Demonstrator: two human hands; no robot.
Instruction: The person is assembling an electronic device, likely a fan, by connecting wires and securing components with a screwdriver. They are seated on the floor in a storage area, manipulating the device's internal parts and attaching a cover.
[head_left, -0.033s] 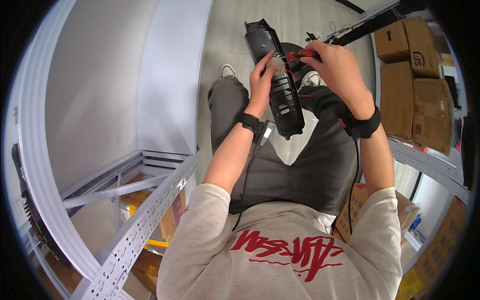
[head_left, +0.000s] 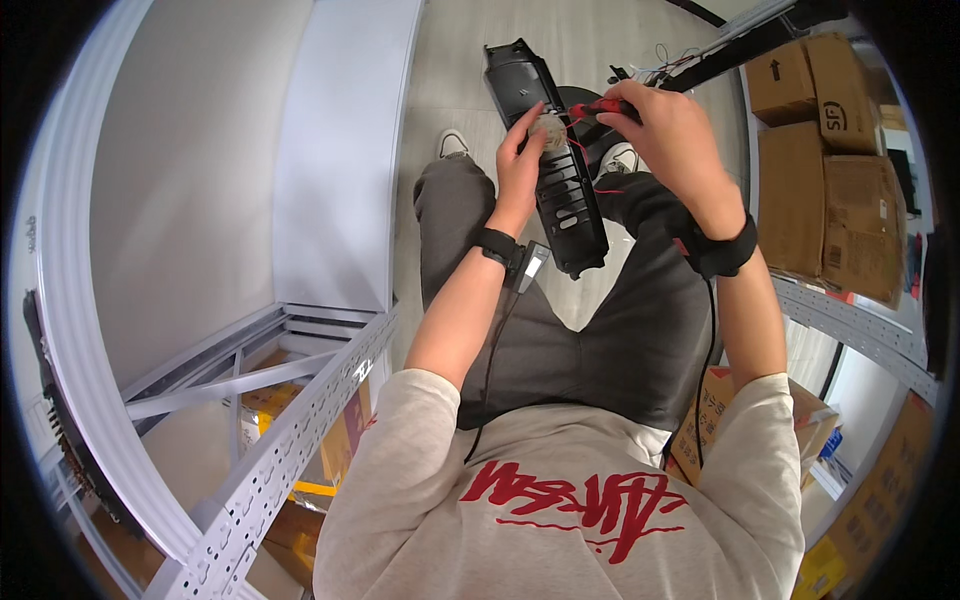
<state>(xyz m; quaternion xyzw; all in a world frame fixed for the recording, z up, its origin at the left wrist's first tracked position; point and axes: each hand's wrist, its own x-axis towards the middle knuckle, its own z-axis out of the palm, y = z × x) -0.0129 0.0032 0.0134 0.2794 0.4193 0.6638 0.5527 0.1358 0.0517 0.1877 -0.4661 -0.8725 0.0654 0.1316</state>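
Observation:
A long black plastic panel (head_left: 575, 225), slotted along its nearer part, lies tilted between my knees. My left hand (head_left: 517, 175) is closed on a round, pale, translucent part (head_left: 549, 134) set against the panel, fingers at its left side. My right hand (head_left: 668, 125) grips a red-and-black screwdriver (head_left: 597, 107). The screwdriver points left, its front end close to the round part; whether the tip touches is too small to tell. A thin red wire (head_left: 582, 150) runs beside the round part over the panel's right edge.
Cardboard boxes (head_left: 793, 195) are stacked on a shelf at the right. Loose wires (head_left: 665, 70) lie beyond my right hand. At the lower left stands a perforated metal rack (head_left: 270, 455). A cable (head_left: 712, 350) trails from my right wristband, another from the left.
Both hands and the panel sit very slightly further left, with the same holds.

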